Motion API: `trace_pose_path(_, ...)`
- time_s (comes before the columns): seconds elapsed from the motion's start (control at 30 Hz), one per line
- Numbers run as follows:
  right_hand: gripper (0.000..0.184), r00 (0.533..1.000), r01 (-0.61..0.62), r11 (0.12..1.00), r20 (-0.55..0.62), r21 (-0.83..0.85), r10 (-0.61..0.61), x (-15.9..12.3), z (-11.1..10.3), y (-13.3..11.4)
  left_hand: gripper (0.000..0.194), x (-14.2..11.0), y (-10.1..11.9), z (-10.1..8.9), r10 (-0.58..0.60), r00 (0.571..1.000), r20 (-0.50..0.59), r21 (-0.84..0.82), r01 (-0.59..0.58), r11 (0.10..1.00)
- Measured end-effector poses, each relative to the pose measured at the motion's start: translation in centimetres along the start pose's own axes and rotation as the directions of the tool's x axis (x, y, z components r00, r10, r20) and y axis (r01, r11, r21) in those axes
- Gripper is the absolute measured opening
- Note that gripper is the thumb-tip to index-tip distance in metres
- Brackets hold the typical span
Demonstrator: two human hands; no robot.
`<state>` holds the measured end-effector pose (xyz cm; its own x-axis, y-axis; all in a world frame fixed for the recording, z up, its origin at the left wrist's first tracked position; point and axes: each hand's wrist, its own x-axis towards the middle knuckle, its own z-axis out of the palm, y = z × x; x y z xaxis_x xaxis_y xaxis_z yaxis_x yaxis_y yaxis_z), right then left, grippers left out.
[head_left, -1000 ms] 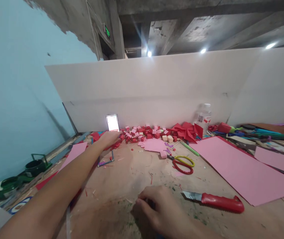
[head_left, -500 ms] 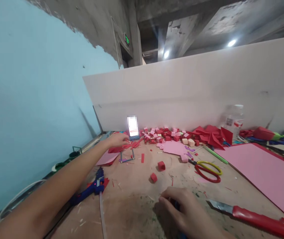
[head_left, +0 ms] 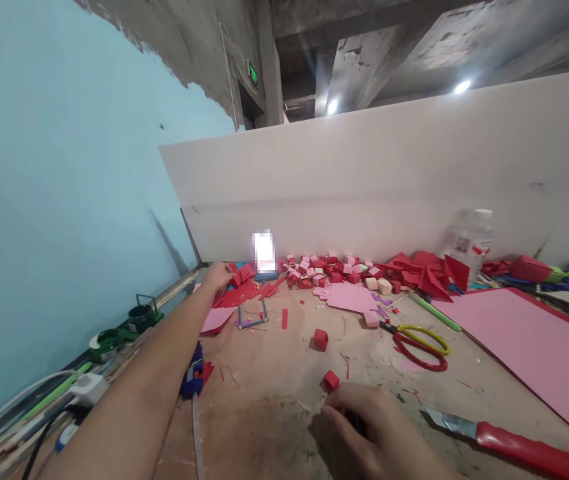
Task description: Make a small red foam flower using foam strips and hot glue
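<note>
Tan tabletop; pale-blue wall

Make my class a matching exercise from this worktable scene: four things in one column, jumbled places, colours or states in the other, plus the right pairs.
Column 1
1. Scissors
2. Right hand
3. Plastic bottle
4. Knife

Column 2
A. Upright in front of the white board
B. Red handle, bare blade
C. Curled, close to a small red paper cube
D. One yellow loop, one red loop

Pairs: 1-D, 2-C, 3-A, 4-B
</note>
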<state>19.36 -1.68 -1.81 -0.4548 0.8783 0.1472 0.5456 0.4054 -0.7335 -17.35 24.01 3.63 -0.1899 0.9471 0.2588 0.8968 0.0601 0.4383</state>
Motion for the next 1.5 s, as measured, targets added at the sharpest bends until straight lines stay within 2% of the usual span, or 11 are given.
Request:
trace_pose_path(0.3,0.029,0.998,0.008,0.997,-0.063,0.076,-0.003,0.0,0.0,0.0,0.036,0.0,6.3,-3.5,-0.101,0.970,-0.221,-0.265,0.040,0.963)
trace_pose_path(0.53,0.045,0.950,-0.033,0.707,-0.197,0.707,0.241,1.3,-2.0,-0.2,0.016,-12.7,15.2,-0.8,0.335,0.870,-0.361,-0.302,-0.449,0.841)
trace_pose_path(0.57,0.052,0.951,-0.010,0.623,-0.185,0.782,0.247,1.4,-2.3,-0.3,0.011,-15.2,16.0,-0.6,0.449,0.820,-0.355,-0.263,-0.549,0.794)
trace_pose_path(0.67,0.055,0.950,0.085,0.377,-0.189,0.922,0.247,1.6,-3.0,-0.8,0.022,-21.6,17.4,-0.6,0.943,0.271,-0.192,0.204,-0.929,0.308)
trace_pose_path(0.73,0.048,0.935,0.096,0.301,-0.190,0.949,0.300,1.7,-3.0,-0.9,0.026,-24.2,17.6,-0.8,0.980,0.128,-0.155,0.352,-0.919,0.176)
trace_pose_path(0.8,0.044,0.917,0.077,0.291,-0.182,0.954,0.356,1.8,-2.9,-0.7,0.027,-25.7,17.4,-0.9,0.982,0.100,-0.159,0.387,-0.909,0.155)
trace_pose_path(0.93,0.040,0.902,-0.011,0.389,-0.159,0.921,0.401,1.9,-2.8,-0.1,0.015,-26.3,16.4,-0.2,0.931,0.235,-0.278,0.183,-0.939,0.292)
trace_pose_path(1.03,0.041,0.916,-0.043,0.480,-0.157,0.876,0.369,1.9,-2.8,0.1,0.012,-25.6,15.7,0.7,0.746,0.557,-0.366,-0.164,-0.827,0.537)
trace_pose_path(1.13,0.046,0.941,-0.063,0.569,-0.140,0.820,0.307,1.9,-2.6,0.0,0.019,-24.3,15.1,1.9,0.517,0.845,-0.138,-0.511,-0.507,0.694)
trace_pose_path(1.27,0.050,0.951,-0.092,0.650,-0.126,0.755,0.281,1.9,-2.3,0.1,0.010,-22.6,14.6,2.9,0.421,0.877,0.231,-0.737,-0.125,0.664)
trace_pose_path(1.5,0.041,0.884,-0.113,0.661,-0.228,0.742,0.408,2.2,-2.8,0.0,0.016,-20.0,12.6,2.1,0.307,0.945,0.117,-0.706,-0.138,0.695)
